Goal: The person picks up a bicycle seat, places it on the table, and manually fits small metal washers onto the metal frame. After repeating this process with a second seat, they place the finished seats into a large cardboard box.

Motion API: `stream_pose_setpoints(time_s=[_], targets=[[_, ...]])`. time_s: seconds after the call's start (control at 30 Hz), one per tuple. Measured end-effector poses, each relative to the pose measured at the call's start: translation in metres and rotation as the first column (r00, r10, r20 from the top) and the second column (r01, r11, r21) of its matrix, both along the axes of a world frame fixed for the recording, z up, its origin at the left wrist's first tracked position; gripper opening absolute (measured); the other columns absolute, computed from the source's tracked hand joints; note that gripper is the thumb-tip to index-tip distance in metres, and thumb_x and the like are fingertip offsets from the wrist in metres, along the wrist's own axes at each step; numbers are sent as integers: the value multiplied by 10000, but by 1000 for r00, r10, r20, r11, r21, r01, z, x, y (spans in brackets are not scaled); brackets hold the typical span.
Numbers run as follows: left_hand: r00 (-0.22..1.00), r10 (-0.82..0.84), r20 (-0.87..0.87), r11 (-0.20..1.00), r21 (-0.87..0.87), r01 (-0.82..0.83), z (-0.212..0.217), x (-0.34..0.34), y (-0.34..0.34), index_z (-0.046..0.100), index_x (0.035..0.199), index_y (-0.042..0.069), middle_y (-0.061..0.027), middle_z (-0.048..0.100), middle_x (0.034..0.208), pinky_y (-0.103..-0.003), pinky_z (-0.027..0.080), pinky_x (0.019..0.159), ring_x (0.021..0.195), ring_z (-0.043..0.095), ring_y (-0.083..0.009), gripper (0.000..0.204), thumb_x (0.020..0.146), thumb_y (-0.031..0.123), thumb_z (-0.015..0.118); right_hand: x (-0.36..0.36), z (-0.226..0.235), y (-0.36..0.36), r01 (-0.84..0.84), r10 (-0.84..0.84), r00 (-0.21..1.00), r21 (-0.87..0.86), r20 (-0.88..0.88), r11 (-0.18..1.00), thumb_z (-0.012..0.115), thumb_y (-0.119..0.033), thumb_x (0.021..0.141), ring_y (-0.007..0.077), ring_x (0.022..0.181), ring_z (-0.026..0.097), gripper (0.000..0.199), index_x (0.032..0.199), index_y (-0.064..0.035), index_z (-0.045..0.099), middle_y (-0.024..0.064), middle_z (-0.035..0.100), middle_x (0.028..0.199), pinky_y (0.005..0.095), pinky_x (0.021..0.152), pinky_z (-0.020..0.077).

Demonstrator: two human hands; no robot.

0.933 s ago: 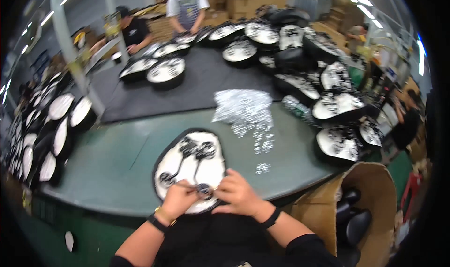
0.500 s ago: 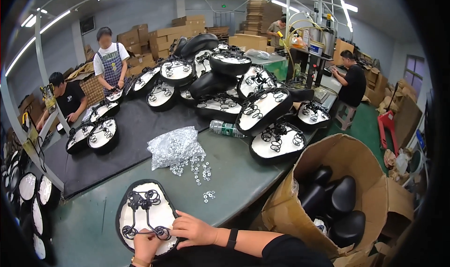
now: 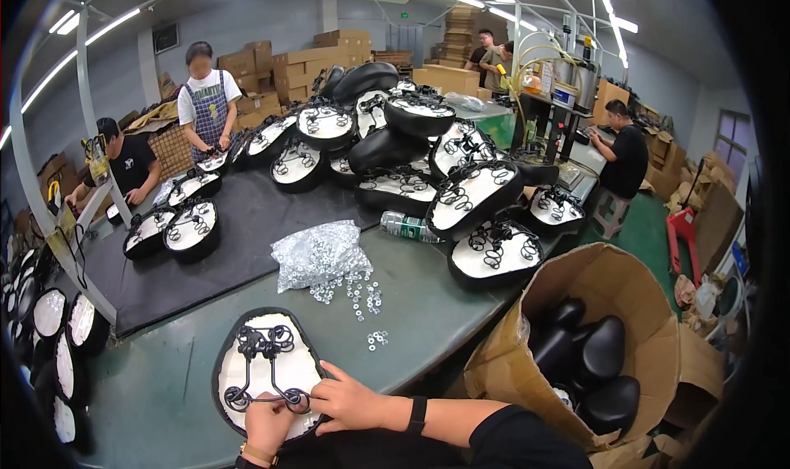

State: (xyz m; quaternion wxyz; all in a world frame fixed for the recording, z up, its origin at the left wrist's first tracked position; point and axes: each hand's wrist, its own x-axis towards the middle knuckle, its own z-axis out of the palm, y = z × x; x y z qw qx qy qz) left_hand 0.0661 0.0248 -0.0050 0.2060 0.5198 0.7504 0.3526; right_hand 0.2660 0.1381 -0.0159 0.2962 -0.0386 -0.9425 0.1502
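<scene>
A bicycle saddle [image 3: 284,370] lies upside down before me, its white underside and black wire spring frame facing up. Low on that frame, my left hand [image 3: 269,426] is closed, its fingertips pinched at the wire between the two rear coils. Whatever small piece is in that pinch is hidden. My right hand [image 3: 350,399] grips the saddle's right edge, its fingers reaching to the right rear coil. Beyond the saddle, several loose nuts [image 3: 377,339] are scattered beside a clear plastic bag [image 3: 321,255] full of them.
A pile of upturned saddles [image 3: 481,193] covers the far bench, with a plastic bottle [image 3: 409,226] against it. To the right stands an open cardboard box [image 3: 494,370] holding black saddles. Several people work around the room. A metal post [image 3: 74,263] rises at left.
The whole view has shifted slightly, so the bench things appear farther right. Both hands stay at the saddle's rear coils. Another person has come into sight at the back.
</scene>
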Motion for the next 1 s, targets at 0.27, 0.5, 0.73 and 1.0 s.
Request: stream_pose_setpoints(time_s=[0.27, 0.5, 0.73, 1.0], targets=[[882, -158, 445, 973, -84, 216, 30, -17, -31, 719, 1213, -8, -135, 714, 1084, -292, 527, 848, 1015, 658, -196, 289, 939, 54, 650, -4, 12, -5, 31, -34, 996, 44, 79, 999, 862, -398, 730, 259, 1000, 636, 521, 1113, -94, 683, 55, 607, 1005, 601, 1138, 376], [850, -359, -385, 926, -31, 377, 40, 27, -49, 528, 1404, -33, -226, 499, 1434, -477, 409, 1087, 1277, 499, -400, 788, 840, 447, 797, 4, 23, -1, 89, -95, 994, 89, 61, 992, 877, -406, 695, 227, 914, 656, 521, 1109, -128, 724, 25, 626, 926, 599, 1113, 408], [852, -63, -520, 995, 39, 97, 31, 60, -47, 596, 1312, 38, -140, 567, 1234, -445, 418, 951, 1136, 529, -321, 846, 715, 587, 835, -3, 25, -9, 70, -71, 997, 42, 35, 997, 897, -373, 661, 224, 909, 656, 527, 1095, -124, 735, 21, 642, 907, 579, 1114, 402], [803, 37, -595, 979, 183, 90, 9, 46, -45, 664, 1250, 112, -57, 612, 1132, -422, 417, 910, 1066, 566, -259, 642, 729, 444, 840, 1, 30, 9, 79, -71, 993, 94, -92, 992, 880, -419, 712, 260, 1064, 663, 474, 1016, -98, 708, 65, 688, 1025, 533, 1128, 423]])
